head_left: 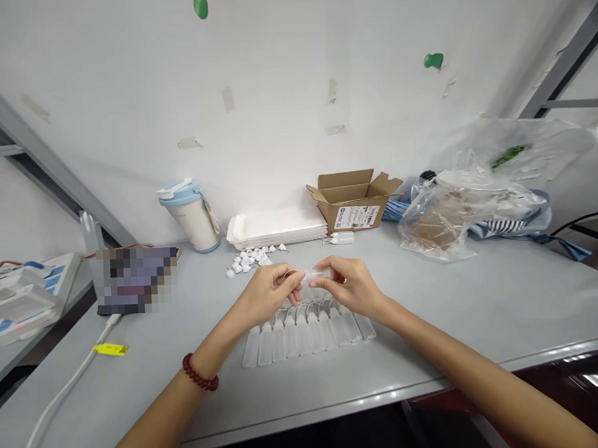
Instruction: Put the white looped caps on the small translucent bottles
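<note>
My right hand [347,284] grips the body of a small translucent squeeze bottle [319,274], which lies sideways above the table. At the bottle's neck end, the fingers of my left hand [276,289] are pinched; a thin pale loop shows beside them, and its exact hold is partly hidden. Below both hands, a row of similar translucent bottles [303,335] lies side by side, necks pointing away from me, with thin loops at their tops. Beyond my left hand is a loose pile of small white caps [248,259].
Behind the caps lies a stack of white trays [279,226], beside an open cardboard box [354,202]. More small bottles [342,237] lie before the box. A tumbler [193,218] and a propped phone [137,282] with a cable [64,389] stand left; plastic bags [440,212] lie right.
</note>
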Tool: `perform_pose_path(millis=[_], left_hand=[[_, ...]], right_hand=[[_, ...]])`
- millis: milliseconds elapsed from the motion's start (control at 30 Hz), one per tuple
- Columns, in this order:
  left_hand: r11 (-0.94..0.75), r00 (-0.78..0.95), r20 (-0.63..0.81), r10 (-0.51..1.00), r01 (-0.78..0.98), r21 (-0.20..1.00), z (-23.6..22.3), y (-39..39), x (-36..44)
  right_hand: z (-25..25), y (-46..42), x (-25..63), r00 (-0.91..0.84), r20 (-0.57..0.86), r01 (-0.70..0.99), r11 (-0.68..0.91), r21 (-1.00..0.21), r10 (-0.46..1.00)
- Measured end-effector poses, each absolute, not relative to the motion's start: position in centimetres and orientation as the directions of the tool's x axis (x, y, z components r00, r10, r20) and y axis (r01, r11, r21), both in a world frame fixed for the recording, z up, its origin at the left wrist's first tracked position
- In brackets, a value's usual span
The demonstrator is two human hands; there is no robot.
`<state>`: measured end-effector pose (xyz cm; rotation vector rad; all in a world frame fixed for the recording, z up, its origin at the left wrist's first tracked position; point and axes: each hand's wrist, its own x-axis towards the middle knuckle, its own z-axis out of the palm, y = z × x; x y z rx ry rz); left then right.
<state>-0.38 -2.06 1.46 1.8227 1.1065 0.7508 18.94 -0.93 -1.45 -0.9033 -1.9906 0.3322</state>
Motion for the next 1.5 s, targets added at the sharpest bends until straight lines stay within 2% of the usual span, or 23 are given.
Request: perform_pose_path(millis=[100, 200, 333, 433, 500, 567, 667, 767, 867, 967, 1033, 1133, 1200, 1267, 1367, 1500], left_hand=[[-0.402, 0.425, 0.204, 0.882, 0.451, 0.797, 1.4, -2.4, -0.2], [-0.466, 0.407, 0.284, 0.868, 0.472, 0.748, 1.3, -2.3, -0.1], [-0.306, 0.429, 0.124, 0.895, 0.387, 0.870, 1.3, -2.0, -0.2], [-0.272, 0.422, 0.078, 0.903, 0.423, 0.865, 1.6, -2.2, 0.0], [-0.299, 0.399, 0.103, 0.911, 0.467, 0.832, 1.7, -2.5, 0.2], [-0.343, 0.381, 0.153, 0.912, 0.503, 0.793, 1.6, -2.8, 0.4], [-0.487, 0.399, 0.300, 0.866, 0.540, 0.687, 1.2, -2.9, 0.5], [-0.664, 0.460, 0.480, 0.747, 0.558, 0.498, 0.5, -2.8, 0.5], [-0.742, 0.525, 0.541, 0.657, 0.575, 0.343, 0.1, -2.7, 0.7], [-0.717, 0.526, 0.494, 0.692, 0.580, 0.387, 0.3, -2.4, 0.6], [-0.645, 0.466, 0.448, 0.763, 0.592, 0.483, 0.6, -1.8, -0.1], [-0.469, 0.265, 0.408, 0.874, 0.679, 0.564, 1.0, -0.1, -2.6], [-0.360, 0.148, 0.404, 0.903, 0.775, 0.520, 0.8, 1.5, -4.9], [-0.299, 0.113, 0.402, 0.909, 0.847, 0.440, 0.4, 2.9, -7.0], [-0.270, 0.120, 0.359, 0.925, 0.873, 0.405, -0.4, 4.1, -8.7], [-0.323, 0.195, 0.336, 0.921, 0.867, 0.381, -1.4, 4.4, -8.0]], right_hand=[[-0.8, -1.1, 18.9, -0.281, 0.508, 0.426, 0.580, -0.694, 0.814], [-0.7, -1.1, 18.9, -0.269, 0.505, 0.429, 0.572, -0.699, 0.820], [-0.8, -1.1, 18.9, -0.286, 0.602, 0.467, 0.657, -0.592, 0.746], [-0.7, -1.3, 18.8, -0.332, 0.639, 0.483, 0.707, -0.517, 0.694], [-0.5, -1.5, 18.7, -0.350, 0.626, 0.470, 0.709, -0.526, 0.697], [-0.2, -1.7, 18.7, -0.340, 0.574, 0.436, 0.666, -0.606, 0.745], [0.3, -1.8, 18.6, -0.301, 0.426, 0.357, 0.515, -0.779, 0.853], [0.6, -1.6, 18.6, -0.307, 0.267, 0.240, 0.345, -0.907, 0.914], [0.6, -1.3, 18.5, -0.352, 0.134, 0.125, 0.189, -0.974, 0.926], [0.4, -0.9, 18.6, -0.369, 0.046, 0.111, 0.093, -0.989, 0.928], [0.2, -0.2, 19.1, -0.319, 0.062, 0.174, 0.123, -0.977, 0.946], [-0.1, 1.6, 20.9, -0.157, 0.192, 0.349, 0.236, -0.907, 0.969], [-0.4, 3.2, 22.5, -0.042, 0.270, 0.524, 0.251, -0.814, 0.962], [-0.8, 4.6, 24.0, -0.026, 0.281, 0.650, 0.229, -0.725, 0.959], [-1.5, 5.9, 25.3, -0.052, 0.302, 0.767, 0.231, -0.598, 0.952], [-2.4, 6.3, 25.5, -0.114, 0.339, 0.847, 0.270, -0.458, 0.934]])
